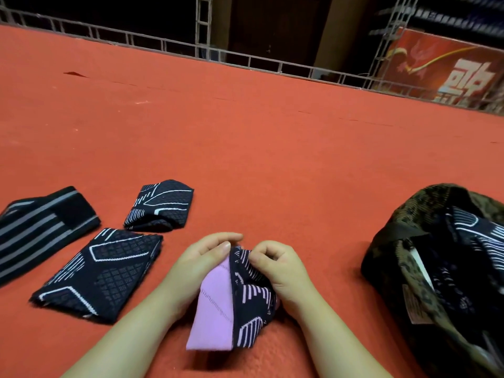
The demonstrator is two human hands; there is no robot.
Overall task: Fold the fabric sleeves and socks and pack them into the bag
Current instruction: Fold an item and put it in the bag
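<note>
Red felt carpet [245, 137] spreads to a far metal railing. From left: a grey-striped band [41, 227], two folded black knit sleeves [101, 271], then the left hand [201, 257] and right hand [281, 266] pinching the top edge of a lilac-and-black sleeve [231, 301], half folded. Squaring edges before creasing would keep it flat. At right, the open camouflage bag [403, 268] already holds patterned fabric.

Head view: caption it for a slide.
Both hands fold a purple-and-black sleeve on red carpet beside a bag.
</note>
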